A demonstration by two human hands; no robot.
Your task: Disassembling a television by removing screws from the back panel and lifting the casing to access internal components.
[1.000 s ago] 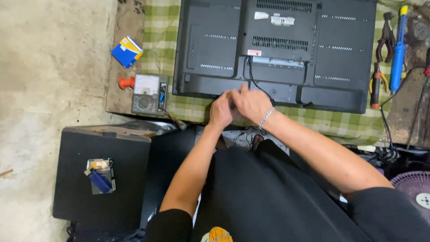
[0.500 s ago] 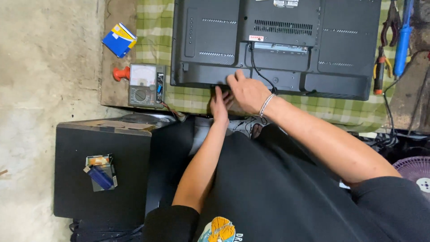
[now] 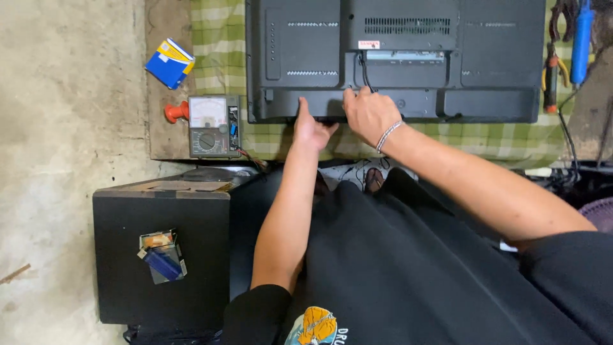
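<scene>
Green checked cloth, both hands (open) on black television back, blue-yellow box far left.

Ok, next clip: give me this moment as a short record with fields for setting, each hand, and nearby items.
setting: flat-panel television lying screen-down on a green checked cloth over a low table
left hand: on the television's lower edge, one finger stretched up against the back panel
right hand: resting on the lower edge beside a black cable, bracelet on the wrist
left of television: analog multimeter, red-handled tool, blue and yellow box
right of television: blue-handled tool, pliers
near person: black speaker box with small items on top
</scene>
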